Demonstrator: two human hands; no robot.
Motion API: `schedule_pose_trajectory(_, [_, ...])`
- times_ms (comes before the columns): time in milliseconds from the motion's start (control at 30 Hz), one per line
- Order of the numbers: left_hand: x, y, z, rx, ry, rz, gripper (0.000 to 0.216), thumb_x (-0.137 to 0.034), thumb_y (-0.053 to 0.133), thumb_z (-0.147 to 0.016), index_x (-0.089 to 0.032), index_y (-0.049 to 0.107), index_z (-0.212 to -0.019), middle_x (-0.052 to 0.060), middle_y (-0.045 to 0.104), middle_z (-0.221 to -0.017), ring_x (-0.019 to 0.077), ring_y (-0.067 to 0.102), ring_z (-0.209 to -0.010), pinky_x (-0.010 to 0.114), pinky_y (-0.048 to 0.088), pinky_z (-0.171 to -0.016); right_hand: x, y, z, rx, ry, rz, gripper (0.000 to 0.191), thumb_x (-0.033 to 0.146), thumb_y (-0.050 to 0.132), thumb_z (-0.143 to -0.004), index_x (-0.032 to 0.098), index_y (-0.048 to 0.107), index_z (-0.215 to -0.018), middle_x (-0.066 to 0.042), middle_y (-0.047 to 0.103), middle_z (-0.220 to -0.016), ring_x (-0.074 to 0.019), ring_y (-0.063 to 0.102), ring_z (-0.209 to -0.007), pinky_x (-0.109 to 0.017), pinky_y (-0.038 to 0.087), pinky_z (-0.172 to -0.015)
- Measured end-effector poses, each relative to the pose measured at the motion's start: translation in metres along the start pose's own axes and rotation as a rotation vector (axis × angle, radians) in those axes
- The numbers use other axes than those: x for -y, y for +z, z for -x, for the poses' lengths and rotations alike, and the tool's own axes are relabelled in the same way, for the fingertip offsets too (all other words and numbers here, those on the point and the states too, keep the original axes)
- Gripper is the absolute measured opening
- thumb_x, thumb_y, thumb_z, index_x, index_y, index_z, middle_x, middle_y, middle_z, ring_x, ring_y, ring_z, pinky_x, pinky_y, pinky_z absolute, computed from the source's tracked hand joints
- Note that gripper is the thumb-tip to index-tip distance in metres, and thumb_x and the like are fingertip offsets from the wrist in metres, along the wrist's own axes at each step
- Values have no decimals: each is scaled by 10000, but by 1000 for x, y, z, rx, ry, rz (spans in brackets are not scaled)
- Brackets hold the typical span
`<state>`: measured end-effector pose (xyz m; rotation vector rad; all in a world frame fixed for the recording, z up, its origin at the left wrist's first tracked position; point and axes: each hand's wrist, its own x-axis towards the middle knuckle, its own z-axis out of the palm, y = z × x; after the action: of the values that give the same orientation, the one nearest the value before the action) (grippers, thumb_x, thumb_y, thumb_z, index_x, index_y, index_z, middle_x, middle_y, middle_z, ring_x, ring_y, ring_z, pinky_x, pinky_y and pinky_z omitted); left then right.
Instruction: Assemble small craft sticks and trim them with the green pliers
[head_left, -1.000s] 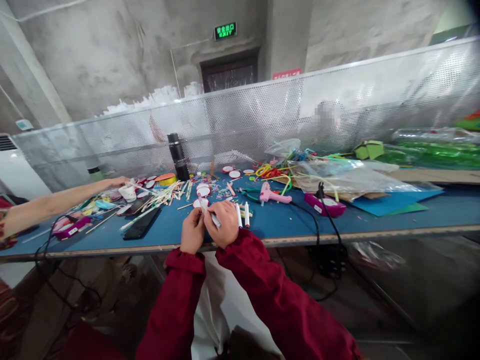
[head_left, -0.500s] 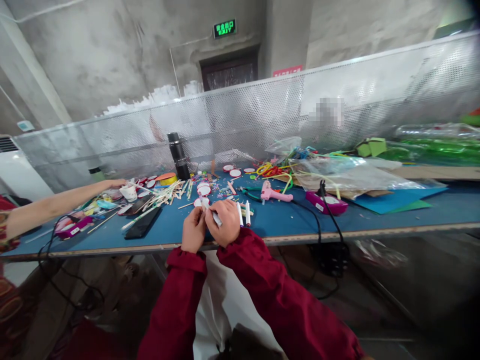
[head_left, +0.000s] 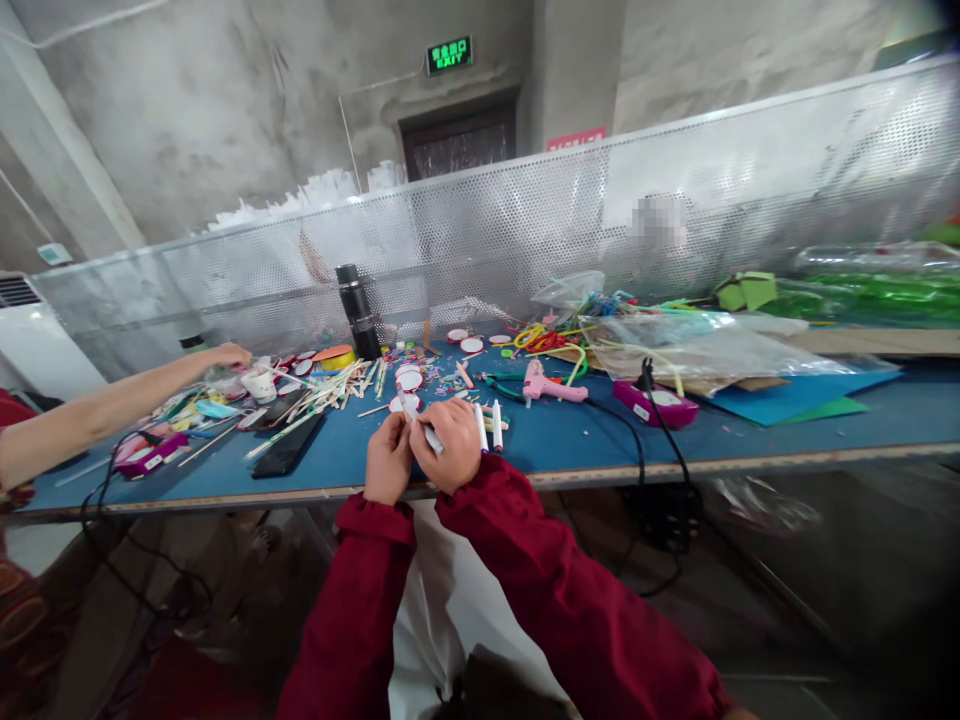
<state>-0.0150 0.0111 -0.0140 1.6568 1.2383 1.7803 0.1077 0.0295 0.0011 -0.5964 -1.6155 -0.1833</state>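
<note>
Both my hands meet at the front edge of the blue table (head_left: 750, 445). My right hand (head_left: 454, 455) is closed round a thin white stick (head_left: 433, 438) that points up and left. My left hand (head_left: 387, 460) pinches the same stick lower down, fingers curled. Two more white sticks (head_left: 489, 425) lie on the table just right of my right hand. Red sleeves cover both my arms.
A pink glue gun (head_left: 546, 385) with a black cable, a magenta device (head_left: 655, 404), a black phone (head_left: 287, 445), a black flask (head_left: 355, 310), wooden sticks, paper discs and plastic bags litter the table. Another person's arm (head_left: 112, 405) reaches in from the left. A perforated metal screen stands behind.
My hands and the stick stay nearly in place. The other person's hand at the left has lifted slightly towards the back.
</note>
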Motion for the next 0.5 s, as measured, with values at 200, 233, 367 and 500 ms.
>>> schedule_pose_trajectory(200, [3,-1,-1,10,1,-10,201,-371,624,-933,-181,670,-889,-3,660,-791,154,567,-742,247,452,-709,0,-1,0,-3,11,7,161,221,552,-925,256,495,-779,-21,616,-708,-209,565,-717,-385,432,-799])
schedule_pose_trajectory(233, [4,-1,-1,11,6,-6,193,-363,624,-932,-180,672,-895,-1,662,-802,154,568,-750,249,456,-723,0,-1,0,-3,6,4,161,223,554,-925,256,494,-780,-21,616,-708,-208,566,-717,-384,433,-798])
schedule_pose_trajectory(367, [4,-1,-1,6,5,-4,203,-365,624,-934,-176,663,-871,-11,633,-764,145,543,-721,245,449,-712,1,-1,0,-16,17,5,157,219,551,-930,254,495,-787,-18,617,-712,-205,568,-717,-383,436,-801])
schedule_pose_trajectory(500, [3,0,0,6,11,11,211,-374,641,-915,-175,649,-845,-11,635,-760,149,549,-726,242,449,-701,1,0,0,4,-22,-23,153,221,556,-926,254,497,-789,-14,609,-707,-203,568,-718,-374,434,-791])
